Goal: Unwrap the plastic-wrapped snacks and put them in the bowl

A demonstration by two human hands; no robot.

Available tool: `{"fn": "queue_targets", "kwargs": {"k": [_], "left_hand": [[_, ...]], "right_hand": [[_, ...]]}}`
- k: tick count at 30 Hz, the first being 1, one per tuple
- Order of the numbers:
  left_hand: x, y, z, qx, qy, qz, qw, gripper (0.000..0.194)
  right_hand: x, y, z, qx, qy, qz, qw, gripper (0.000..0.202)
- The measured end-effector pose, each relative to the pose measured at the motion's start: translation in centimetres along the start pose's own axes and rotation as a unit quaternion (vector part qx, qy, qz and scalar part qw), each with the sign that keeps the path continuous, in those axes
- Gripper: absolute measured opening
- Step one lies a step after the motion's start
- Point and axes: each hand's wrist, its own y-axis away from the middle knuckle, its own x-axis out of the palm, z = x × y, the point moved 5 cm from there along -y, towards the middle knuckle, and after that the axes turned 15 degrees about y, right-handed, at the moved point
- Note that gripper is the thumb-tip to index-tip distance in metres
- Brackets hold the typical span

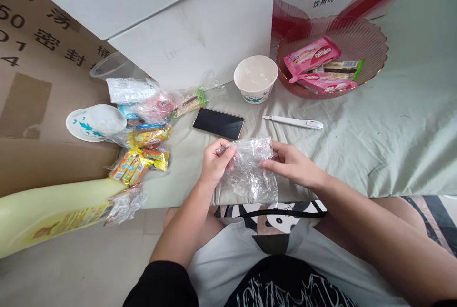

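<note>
A black top (285, 276) is worn on the torso, and its chest is marked with large, pale, outlined lettering (289, 293) in curling, uneven strokes; the words are cut off by the lower edge of the view and cannot be read whole. The left upper arm is covered by a plain black sleeve (160, 284), which is ended in a straight hem above the elbow. The forearms are left bare, as are the slender fingers (227, 155). The thighs are covered by loose, plain, light grey shorts (221, 252), whose fabric is softly creased, and the knees below them are uncovered.
</note>
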Motion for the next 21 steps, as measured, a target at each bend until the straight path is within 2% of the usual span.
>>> {"fn": "queue_targets", "kwargs": {"k": [3,5,7,9,12,14,17,21], "left_hand": [[0.3,0.0,-0.4,-0.029,0.088,0.013,0.996,0.049],[0.9,0.3,-0.7,-0.067,0.136,0.052,0.987,0.06],[1.5,0.7,-0.5,-0.121,0.129,0.098,0.979,0.069],[1.7,1.0,0.1,-0.179,0.078,0.123,0.973,0.059],[1.2,1.1,0.9,-0.225,0.022,0.103,0.969,0.039],[0.9,0.9,0.9,-0.208,0.04,0.086,0.973,0.039],[0.4,0.3,0.1,-0.139,0.111,0.07,0.982,0.037],[-0.1,-0.1,-0.6,-0.089,0.127,0.065,0.986,0.031]], "right_hand": [[0.1,-0.1,-0.4,0.022,0.094,0.014,0.995,0.027],[0.0,-0.1,-0.4,0.017,0.094,-0.002,0.995,0.026],[-0.2,-0.2,-0.3,0.004,0.06,-0.018,0.998,0.026],[-0.3,-0.2,-0.3,0.003,0.038,-0.029,0.999,0.028],[-0.5,-0.3,-0.3,-0.003,0.019,-0.043,0.999,0.029],[-0.6,-0.3,-0.2,-0.022,-0.007,-0.056,0.998,0.027],[-0.7,-0.2,-0.1,-0.04,-0.068,-0.062,0.995,0.022],[-1.0,-0.3,-0.2,-0.023,-0.099,-0.046,0.994,0.023]]}}
